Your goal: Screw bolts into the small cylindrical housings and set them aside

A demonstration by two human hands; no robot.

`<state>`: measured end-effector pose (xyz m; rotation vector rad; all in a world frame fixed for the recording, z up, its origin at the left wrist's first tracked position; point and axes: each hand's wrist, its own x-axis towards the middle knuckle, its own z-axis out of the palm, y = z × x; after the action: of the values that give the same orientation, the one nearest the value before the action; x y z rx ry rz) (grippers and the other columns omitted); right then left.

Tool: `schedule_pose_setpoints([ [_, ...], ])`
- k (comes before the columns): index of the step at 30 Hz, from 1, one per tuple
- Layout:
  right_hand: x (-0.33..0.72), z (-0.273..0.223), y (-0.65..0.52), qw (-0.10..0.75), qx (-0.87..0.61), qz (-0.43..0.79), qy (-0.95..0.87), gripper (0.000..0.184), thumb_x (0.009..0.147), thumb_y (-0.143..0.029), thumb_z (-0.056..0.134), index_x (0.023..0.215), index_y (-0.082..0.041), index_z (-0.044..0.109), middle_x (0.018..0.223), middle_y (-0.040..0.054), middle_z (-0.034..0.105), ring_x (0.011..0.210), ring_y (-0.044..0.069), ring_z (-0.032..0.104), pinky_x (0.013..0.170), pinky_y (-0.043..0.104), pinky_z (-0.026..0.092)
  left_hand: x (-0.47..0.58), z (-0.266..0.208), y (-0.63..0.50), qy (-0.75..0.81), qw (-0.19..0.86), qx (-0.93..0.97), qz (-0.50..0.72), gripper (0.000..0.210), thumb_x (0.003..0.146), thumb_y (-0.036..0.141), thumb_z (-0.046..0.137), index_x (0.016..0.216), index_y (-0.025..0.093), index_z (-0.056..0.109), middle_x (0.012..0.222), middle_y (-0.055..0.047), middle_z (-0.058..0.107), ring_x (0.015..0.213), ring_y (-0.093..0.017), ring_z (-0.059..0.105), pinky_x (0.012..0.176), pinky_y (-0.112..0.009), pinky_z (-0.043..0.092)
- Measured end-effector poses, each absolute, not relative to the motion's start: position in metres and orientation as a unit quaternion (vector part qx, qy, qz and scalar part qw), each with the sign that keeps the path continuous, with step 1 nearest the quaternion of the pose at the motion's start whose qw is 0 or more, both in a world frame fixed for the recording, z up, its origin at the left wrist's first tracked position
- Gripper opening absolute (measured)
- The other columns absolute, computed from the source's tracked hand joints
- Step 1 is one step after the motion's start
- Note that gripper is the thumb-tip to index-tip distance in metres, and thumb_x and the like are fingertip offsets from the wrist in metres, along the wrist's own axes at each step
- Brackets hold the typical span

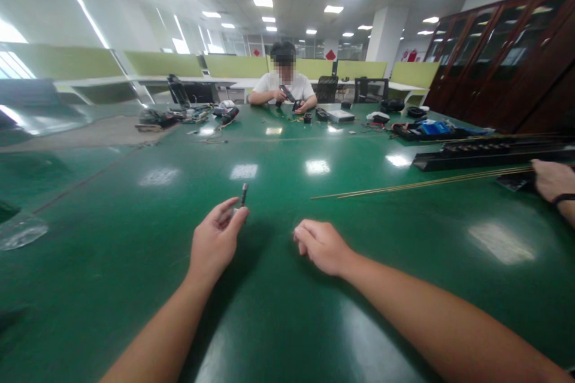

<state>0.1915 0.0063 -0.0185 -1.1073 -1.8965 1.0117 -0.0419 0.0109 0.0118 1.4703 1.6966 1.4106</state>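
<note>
Head view, watching from afar, and the bit that makes me nervous is how small the gripped part is. Left hand (213,242) has a short dark cylinder with a paler tip (244,194) pinched near the fingertips, standing nearly upright above the worktop (278,323). That's not much grip, so if the thumb slackens or the wrist turns fast, I'd guess it slips out. The surface looks glossy and the part looks round, so a drop could well turn into a roll.

Right hand (321,245) is curled closed, knuckles up, just beside but apart from the left. Can't tell if anything's tucked in those fingers; too blurry for me. If there's something tiny in there, opening up carelessly could lose it.

Other worry: the thin brass-coloured rods (404,187). Their free tips end just beyond my right hand, while another person's hand (552,179), wearing a dark wristband, is at the far end. A small twist over there could sweep the tips into my knuckles, or I could bump them by reaching forward.

Black channel (431,160) behind the rods shouldn't matter unless somebody shoves it. Clear plastic dish (22,233) off left is well apart from both hands, so low risk imo.
</note>
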Motion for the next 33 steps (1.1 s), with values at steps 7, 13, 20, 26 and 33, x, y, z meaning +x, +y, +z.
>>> schedule_pose_setpoints([
  [7,0.1922,-0.0127,0.0054,0.326,-0.435,0.376,-0.751,0.028,0.098,-0.032,0.049,0.079,-0.018,0.062,0.067,-0.0019,0.065,0.063,0.012,0.058,0.065,0.023,0.039,-0.0421,0.0045,0.0184,0.584,0.337,0.457,0.581,0.058,0.069,0.052,0.078,0.108,0.011,0.068,0.097,-0.01,0.073,0.076,-0.017,0.069,0.076,-0.027,0.056],
  [13,0.1905,-0.0148,0.0036,0.321,-0.444,0.375,-0.748,0.019,0.094,-0.037,0.056,0.089,-0.02,0.063,0.071,-0.0009,0.067,0.063,0.013,0.059,0.06,0.023,0.038,-0.0411,0.0047,0.0139,0.611,0.31,0.489,0.54,0.054,0.064,0.05,0.083,0.103,0.016,0.068,0.097,-0.008,0.075,0.09,-0.023,0.072,0.092,-0.036,0.054],
  [20,0.1893,-0.0186,0.0036,0.312,-0.452,0.36,-0.755,0.019,0.089,-0.039,0.063,0.092,-0.02,0.064,0.071,-0.0012,0.065,0.06,0.011,0.056,0.055,0.022,0.035,-0.0384,0.007,0.0106,0.597,0.322,0.51,0.528,0.05,0.063,0.048,0.085,0.098,0.017,0.068,0.095,-0.008,0.075,0.091,-0.024,0.072,0.09,-0.036,0.054],
  [26,0.189,-0.0191,0.0036,0.299,-0.45,0.349,-0.766,0.02,0.087,-0.04,0.065,0.091,-0.02,0.067,0.072,-0.0008,0.066,0.061,0.011,0.055,0.055,0.022,0.034,-0.0393,0.0057,0.0112,0.607,0.309,0.504,0.532,0.048,0.059,0.042,0.088,0.091,0.018,0.062,0.081,-0.004,0.074,0.079,-0.02,0.071,0.077,-0.029,0.055],
  [33,0.1878,-0.0163,0.003,0.28,-0.46,0.339,-0.772,0.019,0.085,-0.04,0.066,0.09,-0.021,0.067,0.072,-0.0022,0.066,0.061,0.011,0.054,0.055,0.022,0.033,-0.0381,0.0013,0.0163,0.58,0.332,0.484,0.564,0.048,0.057,0.037,0.088,0.092,0.017,0.062,0.085,-0.006,0.074,0.083,-0.02,0.072,0.082,-0.029,0.055],
])
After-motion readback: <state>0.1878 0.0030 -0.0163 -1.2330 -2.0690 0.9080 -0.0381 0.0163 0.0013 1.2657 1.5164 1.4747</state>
